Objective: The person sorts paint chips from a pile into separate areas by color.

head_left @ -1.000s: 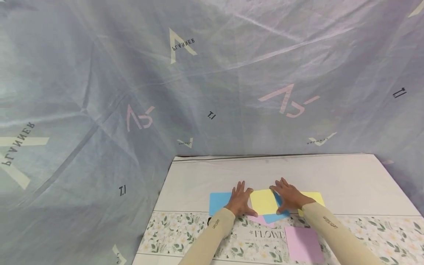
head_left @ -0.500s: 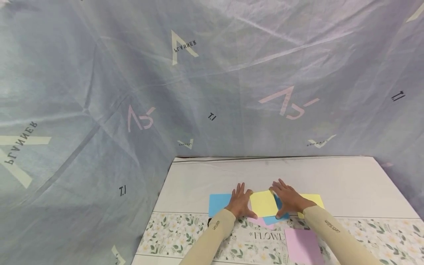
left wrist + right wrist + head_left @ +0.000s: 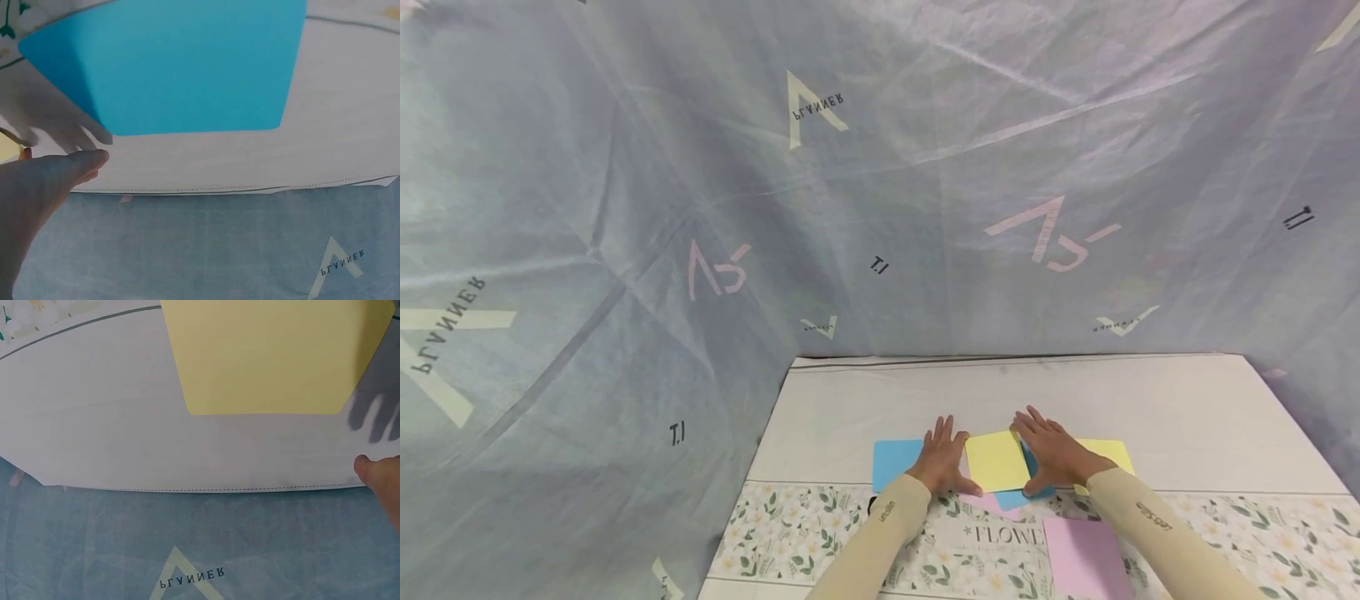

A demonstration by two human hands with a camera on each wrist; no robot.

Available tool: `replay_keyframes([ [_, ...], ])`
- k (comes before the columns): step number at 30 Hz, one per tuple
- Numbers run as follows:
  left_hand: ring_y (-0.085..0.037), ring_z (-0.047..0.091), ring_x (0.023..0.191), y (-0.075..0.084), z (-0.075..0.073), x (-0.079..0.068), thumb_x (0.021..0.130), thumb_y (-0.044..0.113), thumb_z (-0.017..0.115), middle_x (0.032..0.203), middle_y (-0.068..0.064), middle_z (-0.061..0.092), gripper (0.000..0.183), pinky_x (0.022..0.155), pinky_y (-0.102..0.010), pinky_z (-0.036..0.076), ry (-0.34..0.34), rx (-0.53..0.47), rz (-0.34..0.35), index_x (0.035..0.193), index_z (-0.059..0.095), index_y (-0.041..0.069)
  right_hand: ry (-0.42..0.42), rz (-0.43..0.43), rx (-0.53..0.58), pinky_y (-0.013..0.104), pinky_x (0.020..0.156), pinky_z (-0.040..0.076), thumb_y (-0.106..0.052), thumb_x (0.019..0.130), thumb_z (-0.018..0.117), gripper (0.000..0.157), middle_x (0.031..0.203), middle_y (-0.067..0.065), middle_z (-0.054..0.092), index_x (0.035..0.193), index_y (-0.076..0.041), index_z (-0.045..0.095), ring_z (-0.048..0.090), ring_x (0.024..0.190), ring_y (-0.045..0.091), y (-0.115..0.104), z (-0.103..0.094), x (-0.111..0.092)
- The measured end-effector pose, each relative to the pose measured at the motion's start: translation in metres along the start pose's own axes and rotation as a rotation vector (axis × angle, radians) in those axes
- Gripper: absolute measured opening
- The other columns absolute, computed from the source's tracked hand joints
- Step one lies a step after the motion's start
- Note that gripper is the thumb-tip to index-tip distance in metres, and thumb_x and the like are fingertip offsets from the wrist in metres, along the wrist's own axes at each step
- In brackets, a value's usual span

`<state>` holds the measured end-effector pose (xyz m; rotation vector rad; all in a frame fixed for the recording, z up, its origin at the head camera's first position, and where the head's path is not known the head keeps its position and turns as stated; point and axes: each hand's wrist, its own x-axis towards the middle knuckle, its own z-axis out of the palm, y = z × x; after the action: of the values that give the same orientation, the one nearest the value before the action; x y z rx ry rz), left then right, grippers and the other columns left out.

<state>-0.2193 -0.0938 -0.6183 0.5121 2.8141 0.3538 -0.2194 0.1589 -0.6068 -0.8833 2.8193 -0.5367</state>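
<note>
A yellow square sheet (image 3: pixel 996 462) lies between my two hands, over a blue sheet (image 3: pixel 1013 500) and a pink sheet (image 3: pixel 981 502) that stick out askew from under it. My left hand (image 3: pixel 940 463) has its thumb and index finger spread along the yellow sheet's left side, at its corners. On the opposite side my right hand (image 3: pixel 1054 452) is spread likewise, its thumb near the lower right corner and fingers at the upper right. In the wrist views, the left hand (image 3: pixel 47 184) and the right hand (image 3: pixel 384 484) show only partly, beside other sheets.
Another blue sheet (image 3: pixel 896 463) lies left of my left hand. To the right, partly behind my right hand, is a second yellow sheet (image 3: pixel 1108 452). A pink square sheet (image 3: pixel 1086 554) lies nearer me. The table (image 3: pixel 820 408) has a flowered cover, with hanging grey fabric (image 3: pixel 880 167) behind.
Both hands stay at the sides of the yellow sheet with hardly any movement. The head view has tilted slightly, so the scene sits a little lower.
</note>
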Motion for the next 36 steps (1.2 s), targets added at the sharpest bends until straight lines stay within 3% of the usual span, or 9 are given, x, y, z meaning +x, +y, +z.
replay_keyframes([
  [8, -0.026, 0.005, 0.155, -0.008, 0.007, -0.003, 0.065, 0.065, 0.084, 0.168, -0.011, 0.01, 0.11, 0.124, -0.046, 0.017, -0.008, -0.014, 0.032, 0.154, 0.036, 0.022, 0.026, -0.019, -0.009, 0.071, 0.107, 0.03, -0.05, 0.064, 0.091, 0.111, 0.155, 0.033, 0.031, 0.145, 0.008, 0.04, 0.022, 0.144, 0.055, 0.003, 0.001, -0.003],
  [20, -0.022, 0.006, 0.155, -0.008, -0.001, -0.002, 0.062, 0.064, 0.086, 0.168, -0.007, 0.01, 0.115, 0.125, -0.041, 0.014, 0.018, -0.003, 0.075, 0.155, 0.034, 0.02, 0.033, -0.009, 0.001, 0.071, 0.105, 0.033, -0.056, 0.066, 0.087, 0.108, 0.152, 0.034, 0.035, 0.143, 0.005, 0.042, 0.025, 0.142, 0.057, 0.002, -0.006, -0.006],
  [36, -0.023, 0.001, 0.155, 0.01, -0.003, 0.007, 0.062, 0.072, 0.08, 0.168, -0.008, 0.007, 0.117, 0.125, -0.043, 0.01, 0.059, 0.095, 0.129, 0.155, 0.034, 0.018, 0.065, 0.015, 0.004, 0.073, 0.105, 0.03, -0.05, 0.066, 0.089, 0.106, 0.151, 0.036, 0.033, 0.144, 0.003, 0.042, 0.023, 0.141, 0.058, 0.012, -0.022, -0.023],
])
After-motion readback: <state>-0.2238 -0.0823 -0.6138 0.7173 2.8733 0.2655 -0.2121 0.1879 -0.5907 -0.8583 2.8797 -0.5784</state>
